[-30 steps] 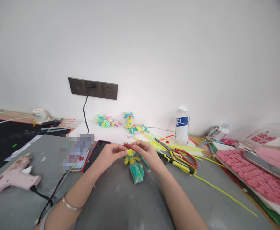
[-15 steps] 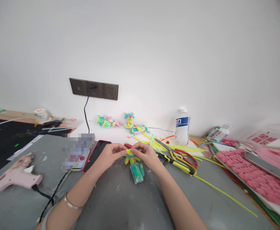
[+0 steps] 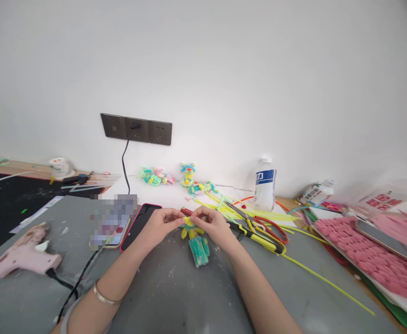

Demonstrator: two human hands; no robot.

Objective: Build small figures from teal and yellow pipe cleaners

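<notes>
My left hand (image 3: 158, 226) and my right hand (image 3: 214, 225) meet over the grey mat (image 3: 175, 287), both pinched on the top of a small yellow and green pipe-cleaner figure (image 3: 197, 242). A short red piece (image 3: 186, 211) sticks out between the fingertips. The figure's green body hangs down toward me and rests on the mat. A bracelet sits on my left wrist.
A pink glue gun (image 3: 21, 255) lies at the left with its cable. Two phones (image 3: 139, 223) lie left of my hands. Scissors and yellow pliers (image 3: 259, 232), yellow strands, a white bottle (image 3: 264, 183), finished figures (image 3: 188, 176) by the wall, and a tray of pink pieces (image 3: 366, 255) fill the right.
My hands have closed slightly together on the figure's top; little else has moved.
</notes>
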